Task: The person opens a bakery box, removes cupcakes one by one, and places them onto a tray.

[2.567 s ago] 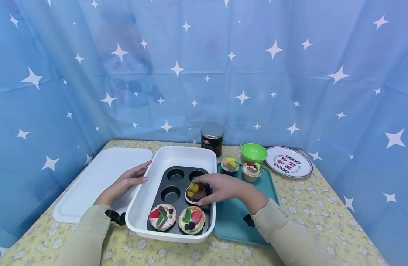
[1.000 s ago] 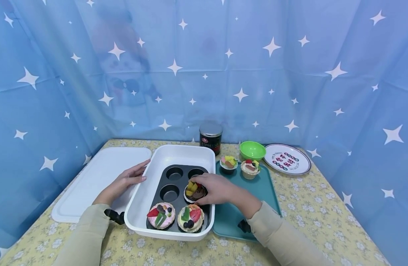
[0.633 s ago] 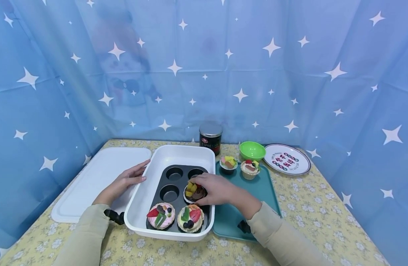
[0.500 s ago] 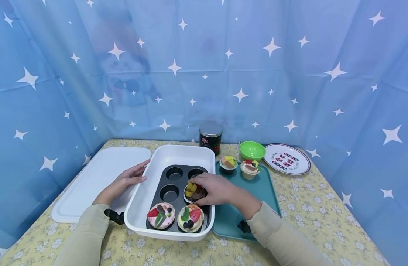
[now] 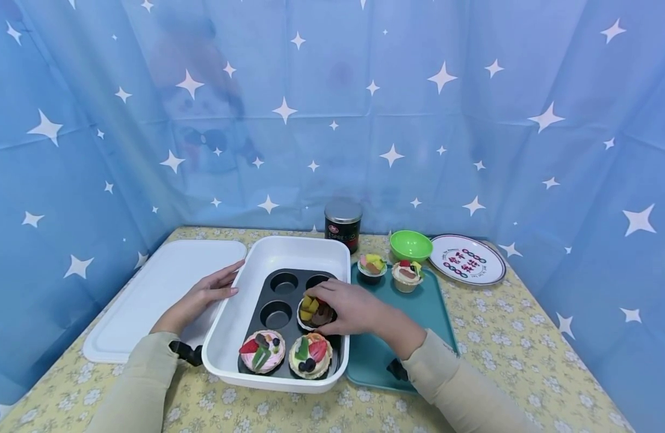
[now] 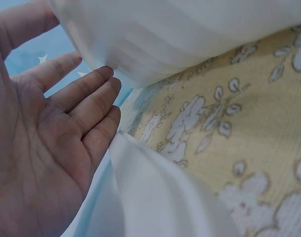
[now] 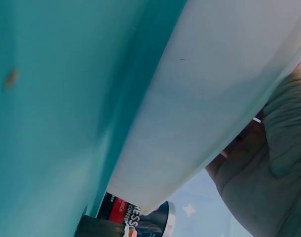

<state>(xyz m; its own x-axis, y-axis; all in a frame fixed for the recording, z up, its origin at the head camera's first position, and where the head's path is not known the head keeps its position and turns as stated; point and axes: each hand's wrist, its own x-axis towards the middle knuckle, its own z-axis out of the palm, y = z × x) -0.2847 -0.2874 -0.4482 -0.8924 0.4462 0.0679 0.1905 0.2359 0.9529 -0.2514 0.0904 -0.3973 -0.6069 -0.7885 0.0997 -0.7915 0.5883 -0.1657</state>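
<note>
My right hand [image 5: 356, 308] pinches a cupcake [image 5: 309, 310] with chocolate cream and yellow fruit at the middle right cup of a black muffin tin [image 5: 297, 294]. The tin lies inside a deep white container [image 5: 272, 382]. Two fruit-topped cupcakes, one pink [image 5: 263, 352] and one cream-coloured [image 5: 311, 356], fill its front cups. My left hand [image 5: 204, 296] rests against the container's left side, fingers nearly straight, also in the left wrist view, where its palm [image 6: 47, 143] shows. In the right wrist view, the container's wall [image 7: 200, 98] hides my right fingertips and the cupcake.
Right of the container, a teal tray [image 5: 419, 313] bears two cupcakes, one yellow-topped [image 5: 372, 266] and one cream-topped [image 5: 407, 275]. Behind stand an espresso tin [image 5: 343, 227], a green bowl [image 5: 411, 245] and a printed plate [image 5: 467, 260]. A white lid [image 5: 148, 300] lies at left.
My right hand's fingers have drawn closer around the chocolate cupcake, and it has shifted very slightly left within the muffin tin. My left hand has stayed against the container.
</note>
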